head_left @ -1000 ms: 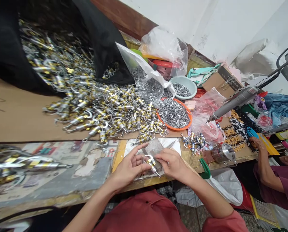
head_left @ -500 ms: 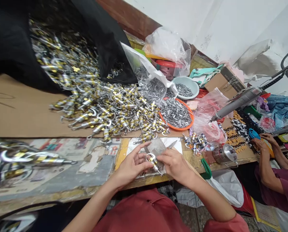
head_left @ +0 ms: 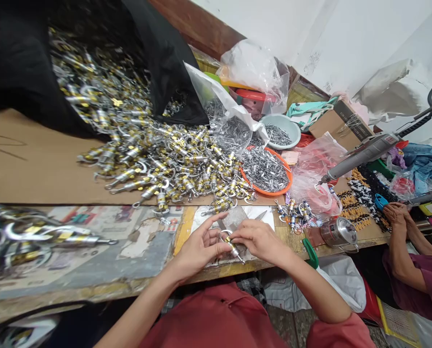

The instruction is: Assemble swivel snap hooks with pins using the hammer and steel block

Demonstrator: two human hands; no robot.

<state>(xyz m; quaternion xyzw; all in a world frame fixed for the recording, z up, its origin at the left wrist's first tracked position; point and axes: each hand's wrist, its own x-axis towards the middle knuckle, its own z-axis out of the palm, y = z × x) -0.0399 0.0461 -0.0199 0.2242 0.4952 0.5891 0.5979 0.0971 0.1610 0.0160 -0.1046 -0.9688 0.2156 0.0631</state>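
My left hand [head_left: 197, 247] and my right hand [head_left: 256, 240] meet over the front edge of the table, both pinching one small silver-and-gold metal hook clasp [head_left: 230, 245]. The left index finger is stretched out above it. The clasp lies over a grey sheet [head_left: 234, 218] with a blade-like metal piece [head_left: 258, 215] beside it. Just beyond the hands, a big heap of the same clasps [head_left: 158, 154] spills out of a black sack [head_left: 16, 72] onto brown cardboard [head_left: 31, 169].
An orange bowl [head_left: 286, 186] and a pale bowl [head_left: 291, 126] hold small metal parts. Plastic bags, a cardboard box [head_left: 337, 123], an electric screwdriver [head_left: 361, 152] and a steel tin [head_left: 339, 232] crowd the right. Another person's hands [head_left: 395, 212] work at the right edge.
My right hand has shifted slightly left and closed in over the clasp, covering more of the grey sheet. The other person's hands have come together.
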